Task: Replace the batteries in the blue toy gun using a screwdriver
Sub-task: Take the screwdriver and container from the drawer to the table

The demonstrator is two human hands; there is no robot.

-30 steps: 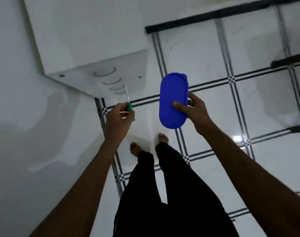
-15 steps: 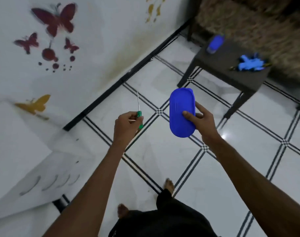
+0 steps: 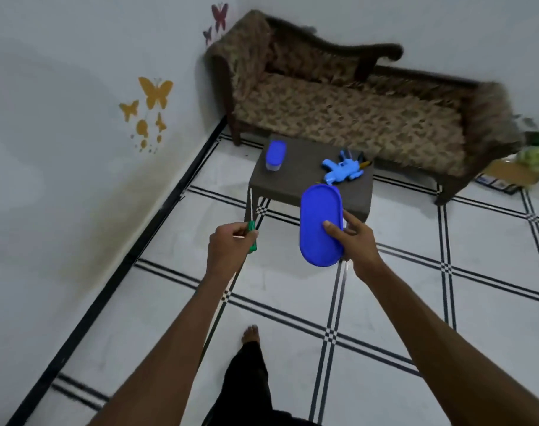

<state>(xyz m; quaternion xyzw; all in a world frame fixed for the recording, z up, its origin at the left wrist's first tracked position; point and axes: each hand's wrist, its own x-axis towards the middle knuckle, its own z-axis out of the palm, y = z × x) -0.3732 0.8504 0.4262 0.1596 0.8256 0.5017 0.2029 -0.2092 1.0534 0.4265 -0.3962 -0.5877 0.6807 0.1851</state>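
While the blue toy gun (image 3: pixel 342 171) lies near the small table's (image 3: pixel 295 182) far right corner, the left hand (image 3: pixel 229 247) grips a green-handled screwdriver (image 3: pixel 251 227) shaft-up and the right hand (image 3: pixel 352 241) pinches a blue oval container (image 3: pixel 320 229), seemingly to carry both there.

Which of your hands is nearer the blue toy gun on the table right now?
Right. The right hand, holding the blue lid, is just short of the table's near edge, below the blue toy gun. The left hand, gripping the screwdriver, is farther left.
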